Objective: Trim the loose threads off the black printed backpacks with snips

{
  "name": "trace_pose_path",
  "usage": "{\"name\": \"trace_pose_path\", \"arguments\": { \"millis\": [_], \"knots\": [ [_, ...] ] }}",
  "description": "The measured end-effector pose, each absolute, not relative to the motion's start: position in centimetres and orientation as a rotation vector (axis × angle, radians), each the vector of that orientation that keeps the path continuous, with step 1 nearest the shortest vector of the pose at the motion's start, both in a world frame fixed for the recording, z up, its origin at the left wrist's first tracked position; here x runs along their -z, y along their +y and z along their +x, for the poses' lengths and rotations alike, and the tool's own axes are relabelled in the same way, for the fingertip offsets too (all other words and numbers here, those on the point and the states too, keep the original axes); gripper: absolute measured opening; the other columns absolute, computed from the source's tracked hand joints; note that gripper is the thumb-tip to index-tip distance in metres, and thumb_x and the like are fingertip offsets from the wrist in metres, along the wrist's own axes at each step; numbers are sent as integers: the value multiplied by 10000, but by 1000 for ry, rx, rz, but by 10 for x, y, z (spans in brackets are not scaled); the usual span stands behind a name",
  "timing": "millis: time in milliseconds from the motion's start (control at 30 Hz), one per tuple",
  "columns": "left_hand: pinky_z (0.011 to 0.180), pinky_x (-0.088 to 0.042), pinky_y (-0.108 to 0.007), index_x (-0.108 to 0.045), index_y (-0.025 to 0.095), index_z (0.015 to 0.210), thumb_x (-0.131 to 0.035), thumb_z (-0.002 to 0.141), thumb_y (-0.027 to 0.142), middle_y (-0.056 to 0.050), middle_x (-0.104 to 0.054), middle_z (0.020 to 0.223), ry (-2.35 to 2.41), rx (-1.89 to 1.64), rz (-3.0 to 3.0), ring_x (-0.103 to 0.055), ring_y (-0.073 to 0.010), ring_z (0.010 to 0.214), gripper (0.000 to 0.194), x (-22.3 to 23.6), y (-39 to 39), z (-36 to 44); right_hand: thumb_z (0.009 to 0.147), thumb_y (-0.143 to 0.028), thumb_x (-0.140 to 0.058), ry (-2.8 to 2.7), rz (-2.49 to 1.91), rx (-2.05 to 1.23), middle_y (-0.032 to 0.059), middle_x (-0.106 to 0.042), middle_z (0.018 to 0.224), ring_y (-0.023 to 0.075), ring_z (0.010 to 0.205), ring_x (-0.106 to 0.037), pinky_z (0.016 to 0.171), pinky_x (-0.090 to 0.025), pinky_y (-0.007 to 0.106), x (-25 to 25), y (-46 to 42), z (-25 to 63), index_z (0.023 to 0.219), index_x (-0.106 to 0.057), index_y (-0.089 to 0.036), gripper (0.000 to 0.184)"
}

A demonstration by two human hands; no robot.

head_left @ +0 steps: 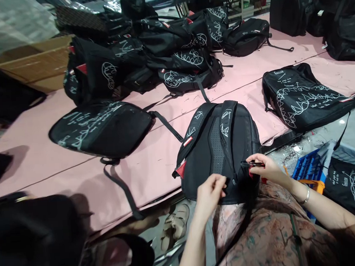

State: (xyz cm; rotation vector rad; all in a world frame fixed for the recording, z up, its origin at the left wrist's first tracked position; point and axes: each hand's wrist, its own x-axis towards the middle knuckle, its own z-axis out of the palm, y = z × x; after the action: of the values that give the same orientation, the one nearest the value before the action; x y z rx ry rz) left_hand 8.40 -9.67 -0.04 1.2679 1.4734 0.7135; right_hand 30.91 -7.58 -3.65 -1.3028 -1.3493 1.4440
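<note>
A black backpack (217, 146) lies at the table edge in front of me, its back panel and shoulder straps facing up. White line drawings and a small red tag mark the straps. My left hand (211, 193) is closed over the backpack's lower part, fingers curled together; what they pinch is hidden. At the backpack's lower right side, my right hand (265, 169) is closed on a slim dark tool (257, 164), its exact kind too small to tell. Black fabric and a bit of red show beside that hand's fingertips.
Another black backpack (102, 129) lies to the left on the pink table cover (150, 175), and one (301, 93) to the right. Several bags (186, 40) are piled behind. A blue crate (308, 165) with a bag stands at my right; sandals (175, 225) are below the table.
</note>
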Motion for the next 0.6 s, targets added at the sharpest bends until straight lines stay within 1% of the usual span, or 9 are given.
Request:
{"name": "trace_pose_path", "arguments": {
  "millis": [67, 167, 233, 300, 400, 433, 500, 567, 600],
  "knots": [
    [482, -324, -217, -562, 170, 698, -563, 730, 474, 7, -551, 548, 1581, -565, 1455, -484, -104, 437, 306, 13, -91, 106, 704, -228, -582, -1389, -1326, -1412, 26, -637, 747, 124, 641, -578, 612, -461, 242, 37, -77, 301, 915, -622, -132, 235],
    [478, -271, -215, -512, 173, 598, -583, 715, 388, 28, -487, 475, 1619, -505, 1622, -434, -96, 424, 255, 24, -85, 120, 727, -222, -561, -1548, -1343, -1266, 38, -672, 903, 149, 775, -619, 718, -483, 272, 33, -74, 293, 968, -659, -179, 264],
    [475, -266, -214, -465, 171, 554, -545, 738, 339, 28, -462, 468, 1641, -534, 1641, -426, -93, 425, 261, 25, -82, 117, 741, -218, -561, -1724, -1407, -1103, 27, -671, 973, 164, 852, -624, 780, -475, 291, 30, -72, 291, 1029, -653, -229, 303],
    [468, -279, -208, -425, 173, 543, -512, 763, 349, 31, -423, 467, 1697, -608, 1603, -435, -95, 436, 294, 22, -80, 111, 752, -176, -542, -1881, -1439, -922, 24, -679, 947, 168, 848, -628, 780, -470, 289, 29, -73, 290, 1014, -657, -243, 294],
    [467, -336, -195, -419, 170, 545, -563, 731, 422, 43, -372, 478, 1746, -939, 1328, -449, -96, 458, 345, 14, -75, 107, 740, -97, -501, -1978, -1337, -755, 27, -686, 838, 160, 773, -628, 727, -468, 276, 33, -81, 290, 861, -674, -206, 238],
    [476, -363, -195, -431, 165, 550, -600, 702, 433, 44, -383, 492, 1705, -1085, 1171, -458, -94, 468, 352, 11, -73, 109, 737, -89, -496, -1982, -1282, -754, 31, -685, 831, 161, 767, -627, 722, -469, 278, 36, -86, 289, 848, -669, -195, 231],
    [526, -424, -214, -487, 151, 606, -667, 641, 432, 32, -483, 564, 1503, -1273, 817, -509, -101, 517, 336, 6, -68, 114, 738, -95, -495, -1949, -1178, -822, 51, -681, 904, 173, 827, -627, 761, -473, 302, 39, -94, 286, 938, -654, -181, 269],
    [612, -469, -255, -553, 136, 708, -716, 593, 409, -7, -596, 700, 1266, -1304, 528, -582, -129, 621, 338, 2, -62, 122, 752, -120, -495, -1827, -1117, -957, 73, -665, 989, 178, 897, -618, 812, -472, 324, 40, -98, 283, 1054, -618, -169, 330],
    [660, -476, -271, -576, 130, 755, -731, 582, 395, -30, -626, 763, 1182, -1283, 436, -605, -143, 682, 353, 2, -60, 126, 766, -147, -496, -1727, -1122, -1023, 78, -661, 996, 176, 903, -616, 818, -474, 329, 40, -97, 282, 1063, -614, -165, 320]
  ]
}}
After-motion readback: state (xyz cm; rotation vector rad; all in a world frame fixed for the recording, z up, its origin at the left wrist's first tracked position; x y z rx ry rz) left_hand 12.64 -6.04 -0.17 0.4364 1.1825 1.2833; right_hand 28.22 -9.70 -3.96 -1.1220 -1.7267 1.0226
